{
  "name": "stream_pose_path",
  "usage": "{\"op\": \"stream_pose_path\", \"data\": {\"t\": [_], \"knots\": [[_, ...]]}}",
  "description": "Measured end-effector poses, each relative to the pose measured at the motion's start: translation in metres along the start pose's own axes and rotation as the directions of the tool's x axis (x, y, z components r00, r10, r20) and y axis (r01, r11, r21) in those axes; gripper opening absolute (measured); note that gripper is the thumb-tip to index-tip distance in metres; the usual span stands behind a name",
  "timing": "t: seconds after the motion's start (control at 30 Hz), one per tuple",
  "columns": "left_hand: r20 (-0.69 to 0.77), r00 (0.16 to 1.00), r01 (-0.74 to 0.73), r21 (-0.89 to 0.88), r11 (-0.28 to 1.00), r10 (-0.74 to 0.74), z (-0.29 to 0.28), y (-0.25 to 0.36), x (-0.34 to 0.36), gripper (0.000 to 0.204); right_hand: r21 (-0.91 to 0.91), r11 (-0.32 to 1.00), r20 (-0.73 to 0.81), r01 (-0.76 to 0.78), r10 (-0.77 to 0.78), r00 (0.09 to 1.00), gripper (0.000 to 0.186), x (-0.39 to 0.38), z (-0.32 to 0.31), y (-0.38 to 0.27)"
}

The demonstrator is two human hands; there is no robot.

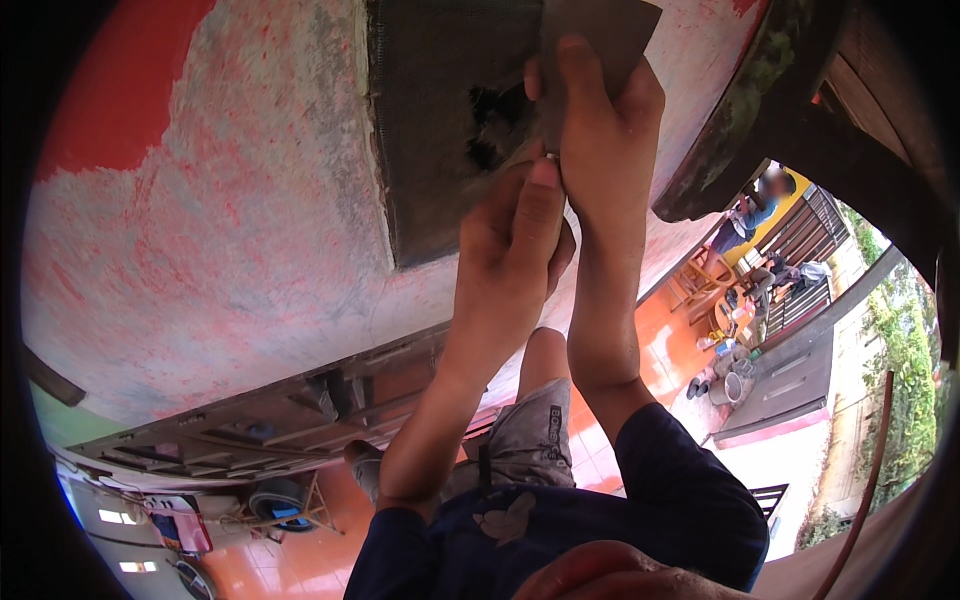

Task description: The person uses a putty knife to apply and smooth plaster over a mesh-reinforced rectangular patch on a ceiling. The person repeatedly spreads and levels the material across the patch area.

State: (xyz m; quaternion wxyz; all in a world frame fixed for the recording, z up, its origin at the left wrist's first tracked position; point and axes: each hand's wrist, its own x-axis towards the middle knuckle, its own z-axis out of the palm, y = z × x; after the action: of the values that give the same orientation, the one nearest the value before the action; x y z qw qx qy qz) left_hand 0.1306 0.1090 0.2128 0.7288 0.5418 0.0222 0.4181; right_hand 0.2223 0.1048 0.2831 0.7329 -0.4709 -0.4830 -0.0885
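Observation:
My right hand (610, 135) grips a dark flat sheet (595, 22) at the top of the view, thumb lying along it. My left hand (510, 235) is pinched just below, its thumb tip beside a tiny pale piece (550, 156) at the sheet's lower part; what exactly its fingers hold is hidden. Behind both hands is a dark square panel (430, 120) with a jagged black patch (490, 125), set in a mottled white-and-red painted surface (250, 250).
A dark beam (720, 150) runs at upper right. Below are an orange tiled floor (660, 330) and a long dark window frame (250, 430). A person (750, 215) is by wooden chairs (690, 280) at right; buckets (730, 385) and a basin (280, 500) stand farther off.

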Motion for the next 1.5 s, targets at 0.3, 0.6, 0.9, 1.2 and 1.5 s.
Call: {"op": "stream_pose_path", "data": {"t": [0.3,0.6,0.9,1.2,1.5], "knots": [[-0.048,0.999,-0.013,0.063,0.998,0.016,-0.01,0.01,-0.009,0.055,0.101,0.994,-0.001,-0.043,0.043,0.999,0.029,-0.008,0.016,-0.006],[-0.109,0.993,-0.044,-0.004,0.999,0.043,-0.011,0.013,-0.012,0.04,0.187,0.978,0.057,-0.095,0.086,0.995,0.027,-0.009,0.019,-0.005],[-0.162,0.98,-0.085,0.181,0.98,0.115,-0.034,0.019,-0.056,0.055,0.488,0.872,0.345,-0.042,-0.149,0.927,0.019,-0.03,0.046,-0.011],[-0.23,0.939,0.279,0.081,0.957,-0.254,-0.114,-0.087,-0.208,0.029,0.156,0.735,0.696,-0.66,0.392,0.601,0.019,-0.232,-0.016,0.092],[-0.135,0.914,0.35,0.741,0.573,-0.383,-0.144,-0.226,-0.372,0.034,-0.137,0.048,0.253,-0.989,0.967,0.012,0.038,-0.486,-0.144,0.125]]}}
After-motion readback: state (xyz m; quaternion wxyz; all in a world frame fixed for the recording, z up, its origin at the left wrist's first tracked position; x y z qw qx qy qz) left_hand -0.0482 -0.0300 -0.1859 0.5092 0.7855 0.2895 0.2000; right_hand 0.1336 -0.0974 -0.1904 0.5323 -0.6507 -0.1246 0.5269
